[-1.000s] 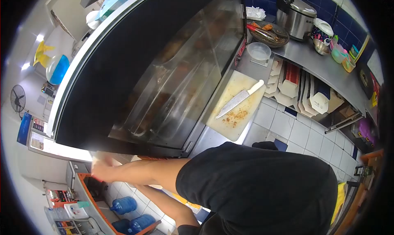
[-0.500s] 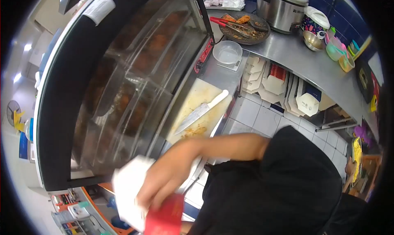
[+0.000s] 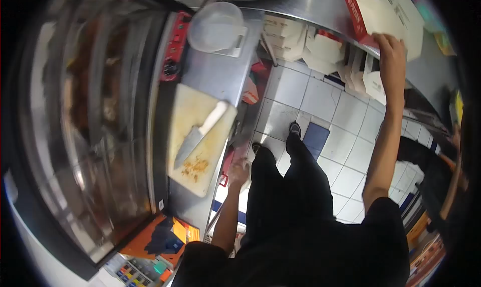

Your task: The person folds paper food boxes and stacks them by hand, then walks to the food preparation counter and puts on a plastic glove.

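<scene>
At the upper right, my right hand grips the near edge of an open red-and-white carton box, at the metal counter's edge. My left hand is low beside the left counter's edge, near something red and whitish; it is blurred, and its fingers are hard to make out. A white cutting board lies on that left counter, with brown crumbs on it. Across the board rests a knife, its white handle pointing to the upper right.
A glass display case fills the left side. A clear round container stands behind the board on the left counter. Folded cartons are stacked under the back counter. Another person's arm shows at the right edge.
My right hand has carried the carton box from the lower left to the upper right. The view has turned down, and my legs, the floor and my left hand now show.
</scene>
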